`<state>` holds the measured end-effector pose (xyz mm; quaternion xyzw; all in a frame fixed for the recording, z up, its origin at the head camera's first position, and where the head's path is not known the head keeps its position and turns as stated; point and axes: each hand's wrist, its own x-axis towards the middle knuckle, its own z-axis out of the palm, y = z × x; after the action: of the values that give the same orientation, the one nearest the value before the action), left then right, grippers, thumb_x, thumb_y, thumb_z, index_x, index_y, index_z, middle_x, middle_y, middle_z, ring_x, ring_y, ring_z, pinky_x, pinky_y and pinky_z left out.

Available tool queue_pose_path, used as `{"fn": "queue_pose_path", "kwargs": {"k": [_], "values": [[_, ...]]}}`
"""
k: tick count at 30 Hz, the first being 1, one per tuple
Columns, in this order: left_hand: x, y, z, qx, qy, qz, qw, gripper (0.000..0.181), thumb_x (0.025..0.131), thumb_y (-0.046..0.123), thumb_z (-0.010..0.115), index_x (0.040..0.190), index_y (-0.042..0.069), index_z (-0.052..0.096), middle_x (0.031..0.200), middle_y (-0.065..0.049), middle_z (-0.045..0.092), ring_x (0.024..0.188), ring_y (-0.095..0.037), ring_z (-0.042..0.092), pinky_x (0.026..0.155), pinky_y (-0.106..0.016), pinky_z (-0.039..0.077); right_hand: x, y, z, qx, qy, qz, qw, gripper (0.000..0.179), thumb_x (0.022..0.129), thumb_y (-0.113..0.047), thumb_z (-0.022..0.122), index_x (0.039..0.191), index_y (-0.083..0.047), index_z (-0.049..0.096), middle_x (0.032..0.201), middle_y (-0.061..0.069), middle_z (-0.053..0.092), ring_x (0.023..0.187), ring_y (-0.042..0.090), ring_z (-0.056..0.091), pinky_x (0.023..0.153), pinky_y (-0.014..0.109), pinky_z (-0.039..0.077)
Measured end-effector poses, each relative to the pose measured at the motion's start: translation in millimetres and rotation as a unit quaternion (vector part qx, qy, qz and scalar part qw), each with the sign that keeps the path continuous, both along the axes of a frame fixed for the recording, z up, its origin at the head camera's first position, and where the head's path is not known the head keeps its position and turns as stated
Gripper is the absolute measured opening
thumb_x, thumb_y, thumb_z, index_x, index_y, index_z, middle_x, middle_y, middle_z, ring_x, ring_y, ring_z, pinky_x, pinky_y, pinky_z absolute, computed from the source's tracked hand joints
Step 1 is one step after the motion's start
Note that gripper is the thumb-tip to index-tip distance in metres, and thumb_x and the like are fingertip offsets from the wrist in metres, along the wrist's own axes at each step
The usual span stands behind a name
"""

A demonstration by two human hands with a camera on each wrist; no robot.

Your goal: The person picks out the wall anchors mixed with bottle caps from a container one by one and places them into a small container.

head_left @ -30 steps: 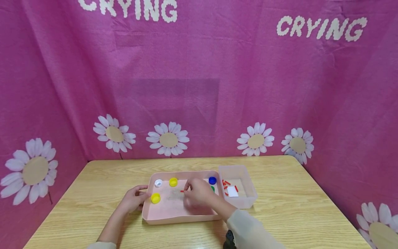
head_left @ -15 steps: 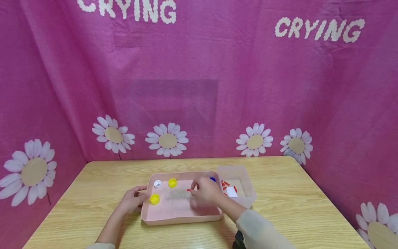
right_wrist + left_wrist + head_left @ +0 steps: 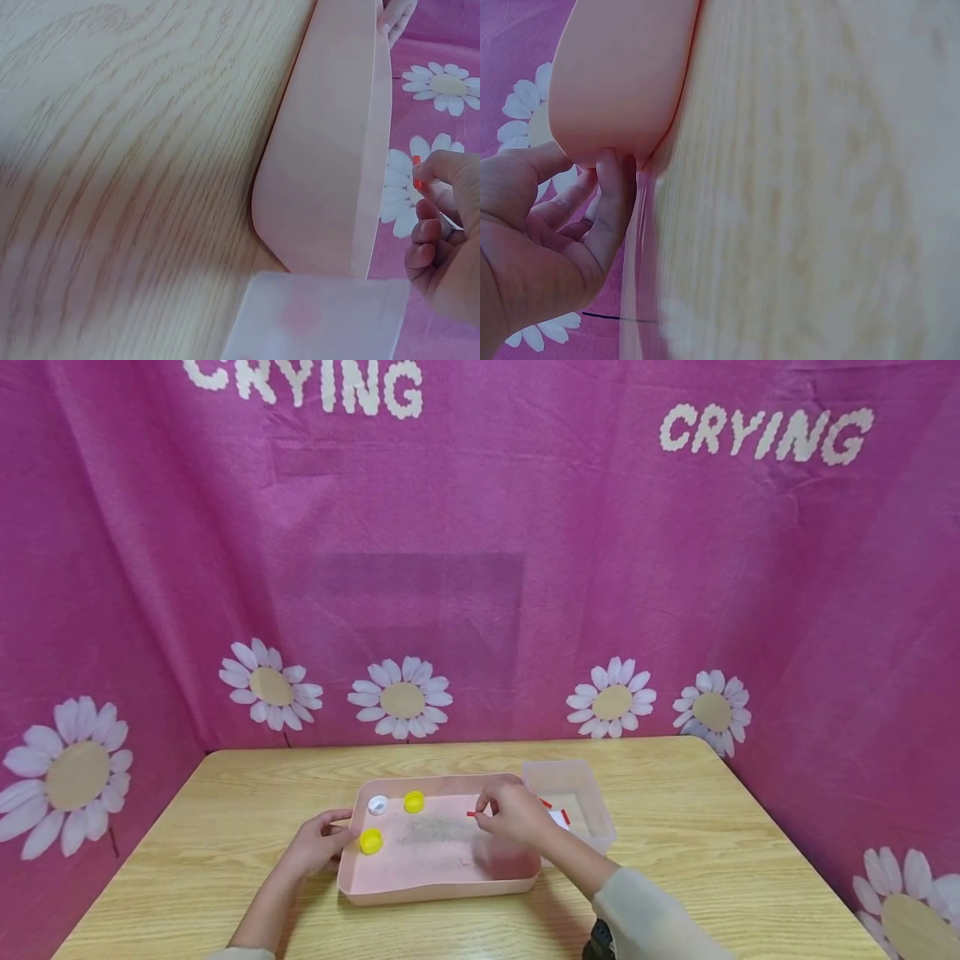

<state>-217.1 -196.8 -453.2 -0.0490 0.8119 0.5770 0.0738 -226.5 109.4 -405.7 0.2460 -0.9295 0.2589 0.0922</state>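
Observation:
My right hand (image 3: pixel 517 814) pinches a small red stick (image 3: pixel 471 814) between thumb and index finger, above the right end of a shallow pink tray (image 3: pixel 390 870). The right wrist view shows the same red stick (image 3: pixel 417 171) upright at the fingertips, with the other fingers curled. My left hand (image 3: pixel 318 845) holds the tray's left end; in the left wrist view its thumb is at the rim and its fingers lie against the outer wall (image 3: pixel 622 90). Inside the tray are a white cap (image 3: pixel 378 805) and two yellow caps (image 3: pixel 414 802). The right hand covers the tray's far right corner.
A clear plastic box (image 3: pixel 597 818) stands against the tray's right end, holding red pieces (image 3: pixel 566 817) and a white card (image 3: pixel 556 818), partly behind the right hand. Both sit on a wooden table (image 3: pixel 712 860). A pink flowered curtain (image 3: pixel 480 610) hangs behind and at both sides.
My right hand has moved right across the tray with the red stick, now covering the blue and green caps seen earlier. The left hand stays at the tray's left end.

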Motion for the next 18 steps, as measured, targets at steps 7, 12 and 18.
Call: {"fn": "queue_pose_path", "kwargs": {"k": [7, 12, 18], "values": [[-0.6, -0.6, 0.1, -0.002, 0.001, -0.003, 1.0, 0.046, 0.091, 0.009, 0.058, 0.131, -0.007, 0.043, 0.113, -0.03, 0.057, 0.076, -0.019, 0.063, 0.063, -0.037, 0.057, 2.0, 10, 3.5, -0.015, -0.026, -0.011, 0.9995, 0.009, 0.078, -0.013, 0.068, 0.071, -0.016, 0.064, 0.074, 0.0, 0.051, 0.062, 0.007, 0.04, 0.05, 0.019, 0.032], [-1.8, -1.6, -0.8, -0.003, 0.001, -0.003, 1.0, 0.046, 0.09, 0.009, 0.058, 0.131, -0.007, 0.043, 0.114, -0.03, 0.056, 0.078, -0.02, 0.064, 0.064, -0.038, 0.057, 1.9, 17, 3.6, -0.026, -0.031, -0.011, 0.9991, 0.008, 0.078, -0.012, 0.067, 0.072, -0.015, 0.063, 0.074, 0.002, 0.054, 0.06, 0.006, 0.04, 0.052, 0.017, 0.033], [-0.9, -1.7, -0.3, -0.004, 0.002, -0.003, 1.0, 0.047, 0.09, 0.009, 0.058, 0.132, -0.007, 0.043, 0.114, -0.03, 0.056, 0.078, -0.02, 0.064, 0.064, -0.037, 0.057, 2.8, 26, 6.5, -0.032, -0.043, -0.026, 0.9983, 0.008, 0.079, -0.013, 0.068, 0.073, -0.015, 0.064, 0.066, -0.005, 0.046, 0.061, 0.007, 0.041, 0.051, 0.019, 0.034]]}}
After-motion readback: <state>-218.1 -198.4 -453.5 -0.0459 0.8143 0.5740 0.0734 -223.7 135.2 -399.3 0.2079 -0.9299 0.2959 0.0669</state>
